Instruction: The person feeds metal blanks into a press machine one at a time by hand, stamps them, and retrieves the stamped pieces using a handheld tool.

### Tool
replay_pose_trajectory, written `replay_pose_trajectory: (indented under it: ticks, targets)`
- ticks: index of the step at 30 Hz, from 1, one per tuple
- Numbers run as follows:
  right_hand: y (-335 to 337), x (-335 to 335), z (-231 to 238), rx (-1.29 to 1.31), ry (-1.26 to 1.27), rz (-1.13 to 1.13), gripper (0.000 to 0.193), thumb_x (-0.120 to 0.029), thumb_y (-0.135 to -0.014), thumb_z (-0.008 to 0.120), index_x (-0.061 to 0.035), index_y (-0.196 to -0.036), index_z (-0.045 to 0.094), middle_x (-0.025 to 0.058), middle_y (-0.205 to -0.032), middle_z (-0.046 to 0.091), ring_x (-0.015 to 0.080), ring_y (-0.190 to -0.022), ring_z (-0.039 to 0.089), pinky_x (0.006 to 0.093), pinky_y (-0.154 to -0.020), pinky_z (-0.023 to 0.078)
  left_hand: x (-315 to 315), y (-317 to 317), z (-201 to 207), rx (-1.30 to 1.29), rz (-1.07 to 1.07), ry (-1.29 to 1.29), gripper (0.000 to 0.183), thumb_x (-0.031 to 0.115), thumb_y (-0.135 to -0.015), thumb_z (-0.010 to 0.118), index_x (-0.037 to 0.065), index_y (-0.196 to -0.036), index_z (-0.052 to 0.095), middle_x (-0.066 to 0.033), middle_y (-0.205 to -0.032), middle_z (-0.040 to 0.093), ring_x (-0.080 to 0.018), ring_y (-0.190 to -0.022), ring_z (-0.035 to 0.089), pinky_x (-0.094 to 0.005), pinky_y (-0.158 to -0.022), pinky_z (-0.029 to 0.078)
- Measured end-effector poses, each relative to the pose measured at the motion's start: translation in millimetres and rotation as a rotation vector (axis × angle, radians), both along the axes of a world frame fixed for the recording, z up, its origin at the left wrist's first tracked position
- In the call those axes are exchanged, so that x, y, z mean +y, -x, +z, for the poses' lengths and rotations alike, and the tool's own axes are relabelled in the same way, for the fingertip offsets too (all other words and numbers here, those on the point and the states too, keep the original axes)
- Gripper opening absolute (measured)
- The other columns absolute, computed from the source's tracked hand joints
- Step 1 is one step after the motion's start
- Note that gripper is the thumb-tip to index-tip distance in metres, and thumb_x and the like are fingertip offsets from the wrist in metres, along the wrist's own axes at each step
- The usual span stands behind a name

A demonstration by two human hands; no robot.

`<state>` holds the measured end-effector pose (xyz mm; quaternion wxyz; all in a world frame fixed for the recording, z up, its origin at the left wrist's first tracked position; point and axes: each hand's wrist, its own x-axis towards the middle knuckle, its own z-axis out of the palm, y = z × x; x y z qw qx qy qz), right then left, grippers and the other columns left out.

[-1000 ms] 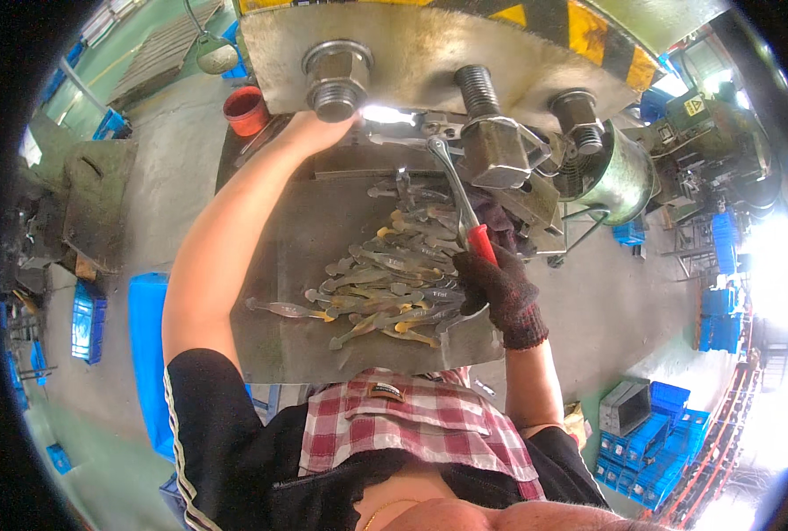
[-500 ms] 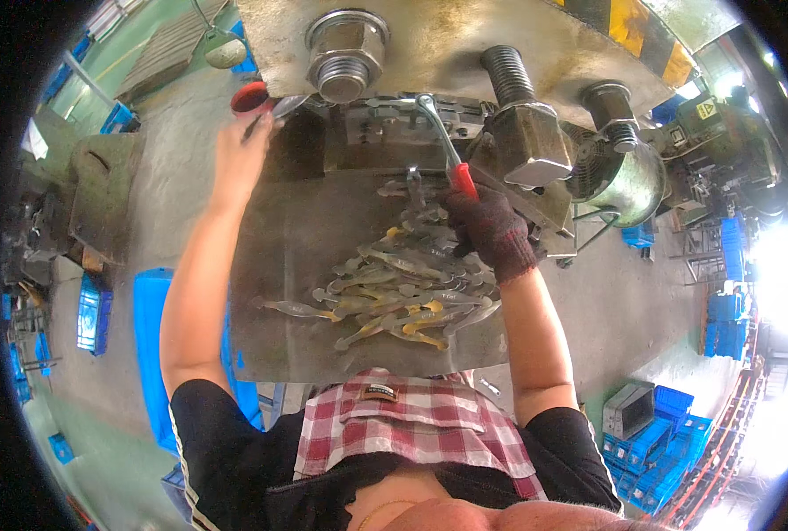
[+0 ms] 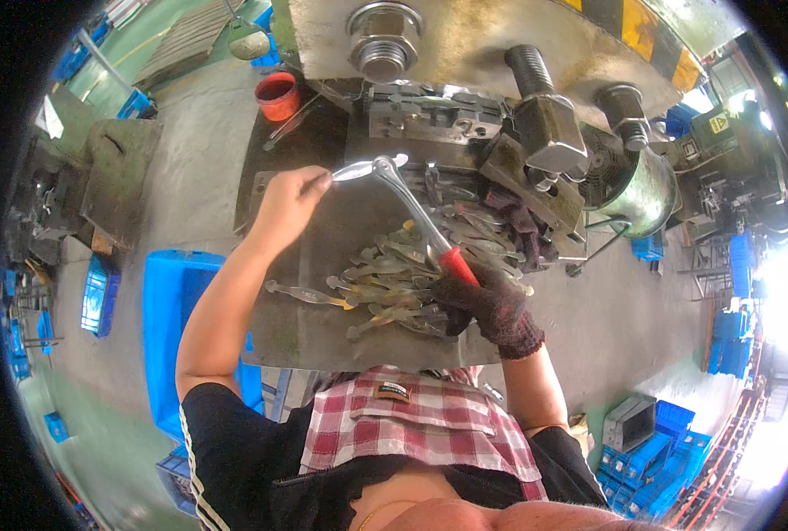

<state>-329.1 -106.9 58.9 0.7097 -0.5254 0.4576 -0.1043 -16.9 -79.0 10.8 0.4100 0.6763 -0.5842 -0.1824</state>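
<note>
My bare left hand [image 3: 298, 202] pinches one end of a shiny, slim metal piece [image 3: 353, 172] with a rounded tip. In a dark knitted glove, my right hand [image 3: 489, 305] is closed around the red handle of long metal pliers [image 3: 418, 209]. The pliers' head meets the same piece near its far end; whether the jaws clamp it cannot be made out. Below, on the metal table [image 3: 301, 341], lies a pile of similar flat metal pieces [image 3: 385, 270], some yellowish. A single piece [image 3: 310, 295] sits left of the pile.
Beyond my hands stands a steel die block [image 3: 434, 119] under a heavy press plate with large bolts [image 3: 544, 133]. A red cup [image 3: 277, 96] and a thin stick-like tool [image 3: 291, 124] are at the far left. A dark glove [image 3: 522, 226] lies right. A blue bin [image 3: 168, 336] stands left.
My left hand has come from beside the red cup toward the middle. My right hand has drawn the pliers back from the die, and their head now meets the metal piece.
</note>
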Motion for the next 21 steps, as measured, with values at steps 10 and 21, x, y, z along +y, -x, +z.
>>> replay_pose_trajectory:
  ticks: [10, 21]
  targets:
    - [7, 1, -19, 0.028, -0.138, 0.093, 0.033, -0.034, -0.084, 0.067, -0.0039, -0.100, 0.064, 0.0014, -0.069, 0.059, 0.0093, -0.052, 0.054, 0.0257, -0.047, 0.045, 29, 8, 24, -0.599, -0.135, 0.169, 0.038, 0.013, -0.071, 0.073, 0.006, -0.106, 0.060, -0.0114, -0.090, 0.056, -0.0294, -0.090, 0.057, -0.0390, -0.080, 0.048]
    - [12, -9, -21, 0.156, 0.099, -0.035, 0.036, -0.032, -0.082, 0.070, -0.0017, -0.101, 0.064, 0.0019, -0.071, 0.061, 0.0090, -0.055, 0.056, 0.0253, -0.046, 0.046, 96, -31, 19, -0.604, -0.479, -0.849, 0.022, 0.015, -0.072, 0.069, 0.001, -0.088, 0.062, -0.0170, -0.083, 0.064, -0.0355, -0.085, 0.060, -0.0429, -0.073, 0.047]
